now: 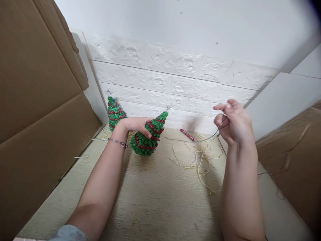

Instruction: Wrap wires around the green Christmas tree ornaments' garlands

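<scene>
My left hand (135, 125) is wrapped round a small green Christmas tree (147, 135) with a red garland and a silver star, tilted to the right on the wooden table (155, 201). My right hand (232, 124) is raised at the right and pinches the end of a thin green wire (193, 140) that runs left toward the tree. A bracelet sits on my left wrist.
A second decorated tree (114, 112) stands upright at the back left. A red tube (187, 134) lies near the white brick wall. Loose pale strands (200, 159) are scattered on the table. Cardboard panels (37, 100) stand at the left and another cardboard panel (293, 160) at the right.
</scene>
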A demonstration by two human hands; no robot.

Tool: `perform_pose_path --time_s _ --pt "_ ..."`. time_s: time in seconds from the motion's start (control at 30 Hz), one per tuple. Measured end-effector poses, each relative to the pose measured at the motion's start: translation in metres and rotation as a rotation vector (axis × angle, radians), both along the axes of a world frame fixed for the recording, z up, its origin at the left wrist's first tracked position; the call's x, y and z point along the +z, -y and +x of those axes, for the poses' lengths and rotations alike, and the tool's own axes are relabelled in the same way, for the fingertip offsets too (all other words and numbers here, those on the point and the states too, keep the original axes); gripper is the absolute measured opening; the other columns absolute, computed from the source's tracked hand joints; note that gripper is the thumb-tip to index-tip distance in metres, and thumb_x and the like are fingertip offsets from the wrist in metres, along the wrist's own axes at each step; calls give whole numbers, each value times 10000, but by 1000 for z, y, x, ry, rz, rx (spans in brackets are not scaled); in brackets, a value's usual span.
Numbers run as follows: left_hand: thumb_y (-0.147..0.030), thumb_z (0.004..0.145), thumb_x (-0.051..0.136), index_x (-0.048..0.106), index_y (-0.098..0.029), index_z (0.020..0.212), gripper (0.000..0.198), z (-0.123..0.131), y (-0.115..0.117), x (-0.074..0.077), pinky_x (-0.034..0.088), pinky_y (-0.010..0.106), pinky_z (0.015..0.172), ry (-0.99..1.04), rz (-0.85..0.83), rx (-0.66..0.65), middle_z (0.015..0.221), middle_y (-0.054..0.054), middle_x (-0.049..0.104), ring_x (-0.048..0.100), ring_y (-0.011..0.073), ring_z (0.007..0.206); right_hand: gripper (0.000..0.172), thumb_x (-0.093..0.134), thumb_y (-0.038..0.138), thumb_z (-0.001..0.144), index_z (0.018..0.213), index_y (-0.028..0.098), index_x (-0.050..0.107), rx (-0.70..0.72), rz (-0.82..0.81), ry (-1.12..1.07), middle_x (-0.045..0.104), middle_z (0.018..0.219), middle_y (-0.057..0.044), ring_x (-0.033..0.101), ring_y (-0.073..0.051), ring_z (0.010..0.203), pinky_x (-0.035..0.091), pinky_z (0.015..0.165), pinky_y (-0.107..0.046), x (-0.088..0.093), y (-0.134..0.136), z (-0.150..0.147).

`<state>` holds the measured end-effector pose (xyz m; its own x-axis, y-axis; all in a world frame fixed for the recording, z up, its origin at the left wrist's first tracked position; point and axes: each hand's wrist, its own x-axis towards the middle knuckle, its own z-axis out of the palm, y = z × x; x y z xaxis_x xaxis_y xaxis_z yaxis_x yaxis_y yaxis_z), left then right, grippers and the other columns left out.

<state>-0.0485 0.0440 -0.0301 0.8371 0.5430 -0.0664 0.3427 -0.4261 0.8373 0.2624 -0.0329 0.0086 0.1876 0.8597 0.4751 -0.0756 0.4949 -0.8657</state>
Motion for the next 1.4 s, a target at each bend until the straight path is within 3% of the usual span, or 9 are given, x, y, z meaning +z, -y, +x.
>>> perform_pose_path --time_s 0.17,0.3,0.53,0.67,0.8,0.97,1.13,1.4 --pt "-340 582 765 544 -216 1219 686 5 4 5 460 339 922 39 59 -20 1161 68 648 585 264 1072 444 718 526 621 757 223 425 192 -196 179 692 746 -10 547 -77 457 364 400 -183 -2 10 -39" --pt "-375 564 777 558 -203 1193 688 15 8 12 371 381 1029 35 210 15 1215 77 600 497 283 1185 382 757 449 589 709 187 505 267 -247 159 703 771 -28 545 -64 448 376 392 -179 -10 7 -58" --pt "-391 548 782 563 -213 1180 692 39 13 12 320 429 1053 -5 382 122 1239 77 552 438 301 1220 227 731 362 600 713 184 649 9 -173 182 493 481 66 353 -48 357 241 348 -213 -15 1 -56" --pt "-417 541 786 563 -203 1170 701 52 14 9 318 426 1058 10 424 181 1258 88 515 413 302 1234 237 645 342 679 826 165 704 24 -238 360 434 480 66 360 -66 417 277 402 -226 -12 3 -51" --pt "-430 526 797 554 -186 1174 734 60 13 4 301 424 1083 71 459 257 1274 108 480 372 308 1267 267 516 211 717 901 161 703 30 -216 499 488 556 45 421 -82 490 365 503 -247 -10 3 -53" --pt "-440 512 809 524 -200 1200 782 63 13 1 271 446 1117 98 467 330 1323 108 421 349 304 1294 251 538 207 721 964 196 601 -139 -98 453 577 682 28 508 -102 564 413 570 -255 -16 0 -57" --pt "-455 523 804 506 -170 1221 811 63 15 1 262 420 1136 100 456 328 1353 131 371 324 301 1329 270 534 188 736 995 245 481 -229 -19 557 608 723 37 568 -119 629 431 641 -265 -18 4 -60" --pt "-428 522 810 527 -207 1188 756 65 16 1 257 467 1140 103 483 319 1337 107 394 323 314 1327 277 482 127 735 984 241 438 -259 43 695 585 672 59 562 -116 617 406 639 -258 -17 7 -61"
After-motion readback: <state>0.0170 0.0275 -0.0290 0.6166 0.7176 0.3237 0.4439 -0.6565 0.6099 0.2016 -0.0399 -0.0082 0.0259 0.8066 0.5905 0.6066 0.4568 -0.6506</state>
